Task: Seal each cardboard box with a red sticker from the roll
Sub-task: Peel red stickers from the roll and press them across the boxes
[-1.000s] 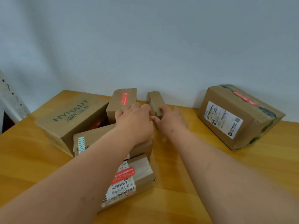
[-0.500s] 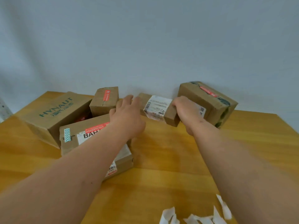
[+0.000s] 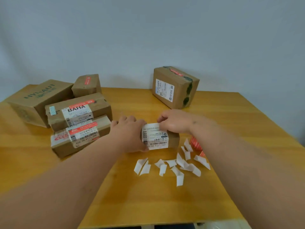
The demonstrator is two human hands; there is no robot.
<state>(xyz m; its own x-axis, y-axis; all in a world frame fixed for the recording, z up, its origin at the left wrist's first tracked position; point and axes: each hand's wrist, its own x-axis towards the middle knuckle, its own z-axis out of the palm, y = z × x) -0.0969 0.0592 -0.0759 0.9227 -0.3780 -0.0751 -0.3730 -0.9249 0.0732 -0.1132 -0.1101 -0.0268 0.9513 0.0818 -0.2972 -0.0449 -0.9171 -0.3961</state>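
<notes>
Right up close, white curled backing scraps (image 3: 173, 166) litter the yellow wooden desk (image 3: 148, 204), red sticker roll (image 3: 195, 144) beside them. Just beyond, both hands clamp the small brown cardboard box with a white barcode label (image 3: 158, 138): left hand (image 3: 130, 134) wraps its near end, right hand (image 3: 175, 123) curls over the top. Further back, sealed brown cartons (image 3: 77, 116) sit stacked left, another taped carton (image 3: 175, 87) by the wall.
</notes>
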